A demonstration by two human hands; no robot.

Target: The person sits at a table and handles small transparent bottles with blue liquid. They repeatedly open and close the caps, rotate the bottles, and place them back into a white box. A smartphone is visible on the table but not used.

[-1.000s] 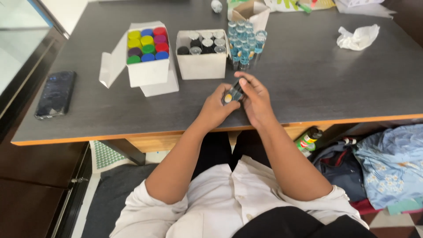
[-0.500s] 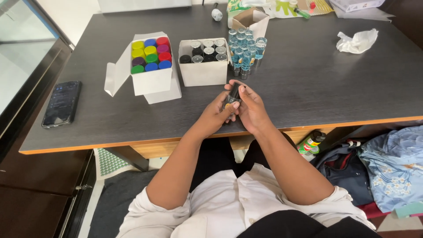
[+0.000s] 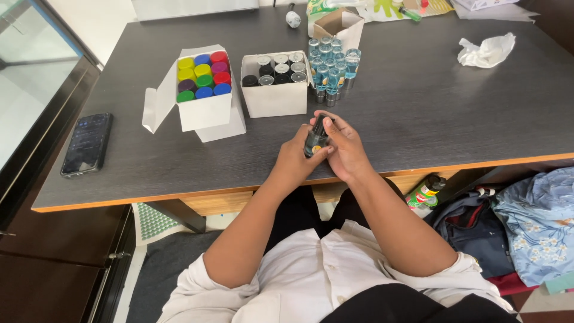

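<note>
My left hand (image 3: pixel 294 157) and my right hand (image 3: pixel 345 145) meet over the near part of the dark grey table (image 3: pixel 418 113). Between them they hold a small dark bottle (image 3: pixel 315 137) upright, the right fingers wrapped round its top and side. Just beyond the hands stands a white box (image 3: pixel 275 98) with dark and silver-capped bottles in it. To its right is a cluster of several small blue-tinted bottles (image 3: pixel 330 63). A second white box (image 3: pixel 204 107), its lid flap open, holds bottles with coloured caps (image 3: pixel 203 75).
A black phone (image 3: pixel 87 144) lies near the table's left edge. A crumpled white tissue (image 3: pixel 485 50) sits at the far right, a small open cardboard box (image 3: pixel 339 25) at the back. Below the table's right side lie a green can (image 3: pixel 423 192) and heaped clothes (image 3: pixel 526 227).
The bottle in my hands has turned from tilted to upright, and my right fingers have closed round its top. The view has shifted slightly.
</note>
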